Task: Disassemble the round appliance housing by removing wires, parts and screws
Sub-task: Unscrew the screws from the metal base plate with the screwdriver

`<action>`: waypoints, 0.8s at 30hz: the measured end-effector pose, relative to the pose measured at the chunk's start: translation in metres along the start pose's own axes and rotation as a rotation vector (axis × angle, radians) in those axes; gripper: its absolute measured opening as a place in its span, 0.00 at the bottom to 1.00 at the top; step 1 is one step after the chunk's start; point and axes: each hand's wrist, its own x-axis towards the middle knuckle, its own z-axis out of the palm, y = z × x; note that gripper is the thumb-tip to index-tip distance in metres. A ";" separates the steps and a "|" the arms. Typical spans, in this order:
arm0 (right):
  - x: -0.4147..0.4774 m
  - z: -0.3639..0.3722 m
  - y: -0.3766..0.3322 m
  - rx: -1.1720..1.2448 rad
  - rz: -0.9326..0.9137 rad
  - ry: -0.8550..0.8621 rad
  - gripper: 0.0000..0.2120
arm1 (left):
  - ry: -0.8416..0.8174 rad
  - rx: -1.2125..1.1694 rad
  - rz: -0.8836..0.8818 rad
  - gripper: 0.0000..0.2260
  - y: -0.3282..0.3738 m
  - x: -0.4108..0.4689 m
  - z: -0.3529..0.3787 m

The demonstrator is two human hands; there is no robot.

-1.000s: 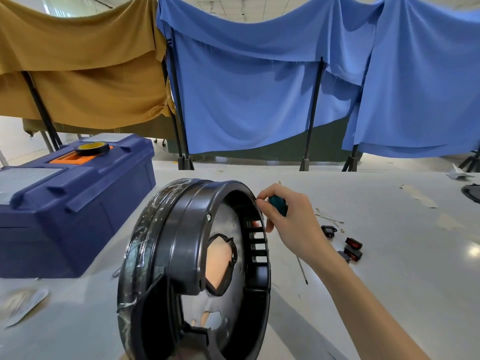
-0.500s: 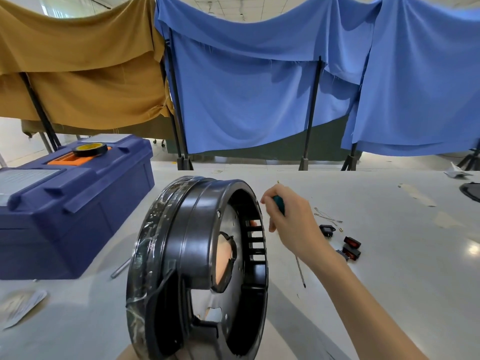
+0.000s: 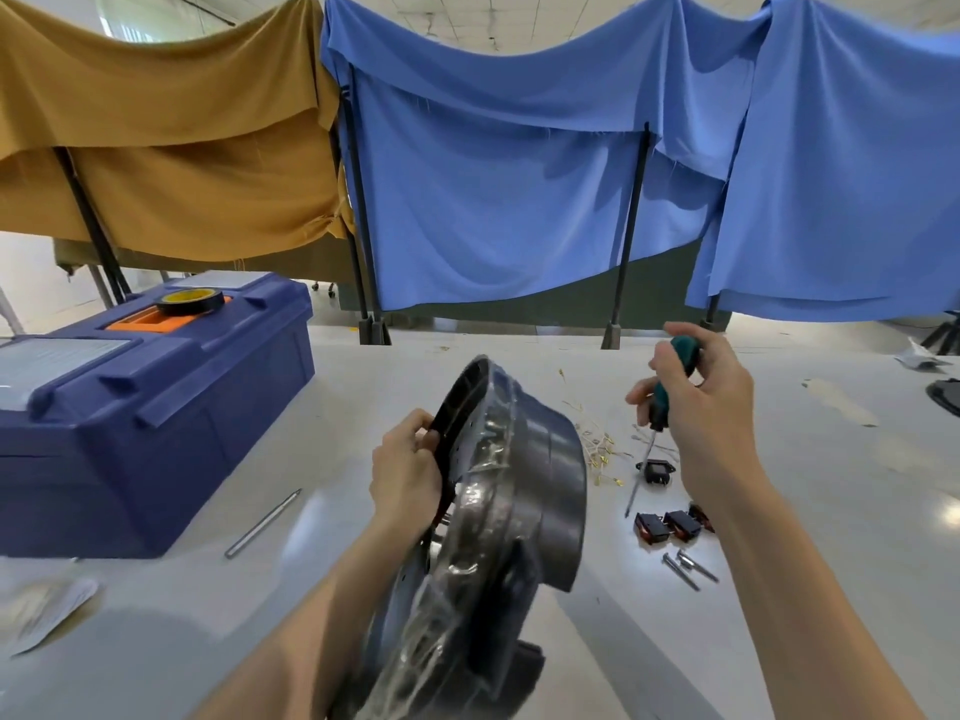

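The round black housing [image 3: 524, 506] sits close in front, standing on its edge on the white table [image 3: 857, 485], with shiny plastic wrap stuck around its middle. It looks blurry, so it is likely mid-turn. A second ago its open inside faced the camera; now the open side points left and its smooth back points right. The left hand [image 3: 408, 462], hidden behind the housing before, now shows at the left rim, with its fingers curled over the edge and holding tight. The right hand [image 3: 698, 407] was up against the rim by the slots; now it has lifted off and is up to the right, well apart from the housing. Its fingers are wrapped round the green handle of a screwdriver [image 3: 667, 392], tip pointing down at the table. My guess is the person is done on that side and is flipping the housing to find more screws. Near the right hand lie things already taken out: some screws [image 3: 687, 563], little black and red switches [image 3: 669, 527], a small black plug part [image 3: 655, 469] and thin yellow wire bits [image 3: 597, 452]. A metal rod [image 3: 263, 522] lies to the left. Farther off is a blue toolbox [image 3: 156, 407] with a roll of tape [image 3: 191, 301] on top, then the blue cloths [image 3: 519, 174] and yellow cloth [image 3: 156, 122].
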 end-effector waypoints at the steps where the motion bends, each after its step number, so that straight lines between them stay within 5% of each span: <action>1: 0.001 -0.001 0.001 -0.011 0.009 -0.003 0.07 | 0.016 0.041 -0.011 0.10 -0.003 0.001 0.002; 6: 0.003 -0.006 0.001 -0.057 0.102 -0.134 0.04 | 0.099 0.297 0.102 0.12 0.000 -0.003 0.003; 13: -0.004 -0.007 0.007 -0.468 0.183 -0.622 0.24 | 0.091 0.602 0.178 0.10 0.007 -0.003 -0.002; 18: -0.001 -0.010 0.022 -0.753 0.125 -0.705 0.13 | 0.002 0.771 0.197 0.08 0.011 -0.005 -0.003; 24: -0.003 -0.002 0.043 -0.871 0.107 -0.698 0.12 | -0.164 0.903 0.162 0.07 0.013 -0.002 -0.008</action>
